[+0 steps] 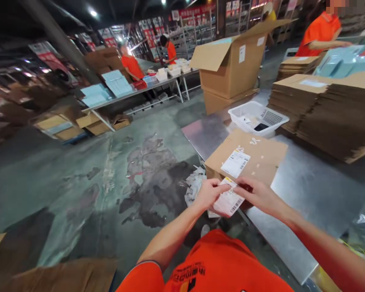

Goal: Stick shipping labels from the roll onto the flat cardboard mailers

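Both my hands are closed on a shipping label (229, 201), white with a barcode and a yellow strip along its top. My left hand (211, 193) pinches its left side with the thumb on top. At its upper right, the fingers of my right hand (255, 192) grip the edge; some fingertips are hidden. Just beyond lies a flat brown carton (267, 158) on the metal table, with another white label (235, 163) stuck on its top.
A white plastic basket (280, 118) holding a dark item stands behind the carton. Tall stacks of flattened cardboard (331, 113) occupy the right of the metal table (292, 219). A large open box (219, 79) stands beyond. White scraps (194, 184) hang by the table's left edge. Several co-workers stand at other tables.
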A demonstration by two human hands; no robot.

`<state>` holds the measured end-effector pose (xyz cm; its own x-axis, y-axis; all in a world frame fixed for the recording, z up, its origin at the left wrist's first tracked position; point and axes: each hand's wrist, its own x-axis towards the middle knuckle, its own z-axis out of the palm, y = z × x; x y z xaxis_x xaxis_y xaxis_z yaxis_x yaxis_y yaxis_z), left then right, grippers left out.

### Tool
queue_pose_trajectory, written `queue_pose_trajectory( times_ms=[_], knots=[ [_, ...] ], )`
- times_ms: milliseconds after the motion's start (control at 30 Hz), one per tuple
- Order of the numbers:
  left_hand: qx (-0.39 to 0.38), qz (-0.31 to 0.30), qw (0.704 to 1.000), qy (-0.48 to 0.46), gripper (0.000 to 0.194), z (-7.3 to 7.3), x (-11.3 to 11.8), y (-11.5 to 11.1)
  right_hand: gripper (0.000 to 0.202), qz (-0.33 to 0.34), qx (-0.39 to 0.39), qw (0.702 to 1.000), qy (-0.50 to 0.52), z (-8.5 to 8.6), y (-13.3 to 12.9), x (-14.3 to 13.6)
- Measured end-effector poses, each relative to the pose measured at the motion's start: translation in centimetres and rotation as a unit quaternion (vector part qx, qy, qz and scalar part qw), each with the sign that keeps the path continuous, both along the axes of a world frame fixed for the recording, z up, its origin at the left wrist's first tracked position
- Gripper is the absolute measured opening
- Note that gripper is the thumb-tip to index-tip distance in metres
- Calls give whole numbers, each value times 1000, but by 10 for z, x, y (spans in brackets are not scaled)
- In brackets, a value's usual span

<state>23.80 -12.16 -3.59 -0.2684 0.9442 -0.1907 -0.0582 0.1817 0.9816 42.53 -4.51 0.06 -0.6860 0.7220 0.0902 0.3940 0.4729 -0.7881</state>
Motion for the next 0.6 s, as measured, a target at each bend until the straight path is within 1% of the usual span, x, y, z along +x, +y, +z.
queue_pose_trajectory(
  times_ms=[33,67,133,167,200,233,300,367,433,467,500,533,567,600],
  knots=[
    [-1,11,1000,9,38,-6,-7,2,28,-53,15,998,-12,-4,12,8],
    [8,27,999,16,36,-11,-17,5,28,-129,36,990,-35,-9,25,19],
    [56,63,996,30,30,-16,-41,16,33,-286,65,950,-104,-20,49,40],
    [82,73,993,40,27,-17,-53,23,37,-335,63,930,-141,-26,57,50],
    [102,74,991,49,25,-16,-63,31,41,-355,51,917,-173,-32,62,57],
    [112,64,990,58,24,-15,-71,39,45,-357,35,913,-195,-36,63,61],
    [111,26,991,75,26,-13,-78,52,50,-349,20,912,-216,-43,55,60],
    [103,-8,990,91,25,-10,-76,58,53,-356,21,906,-228,-45,44,51],
    [94,-25,990,103,24,-6,-66,54,56,-372,20,902,-217,-44,37,45],
    [88,-32,990,101,24,-3,-60,49,56,-380,13,906,-186,-43,36,46],
    [79,-44,992,90,24,1,-52,43,56,-391,-1,911,-132,-44,36,53],
    [71,-62,993,69,24,5,-45,37,58,-403,-24,913,-61,-46,36,66],
    [62,-85,994,41,24,9,-37,31,60,-417,-55,907,18,-51,35,84],
    [53,-112,992,12,24,13,-29,25,63,-433,-86,893,92,-59,32,108]
  ],
)
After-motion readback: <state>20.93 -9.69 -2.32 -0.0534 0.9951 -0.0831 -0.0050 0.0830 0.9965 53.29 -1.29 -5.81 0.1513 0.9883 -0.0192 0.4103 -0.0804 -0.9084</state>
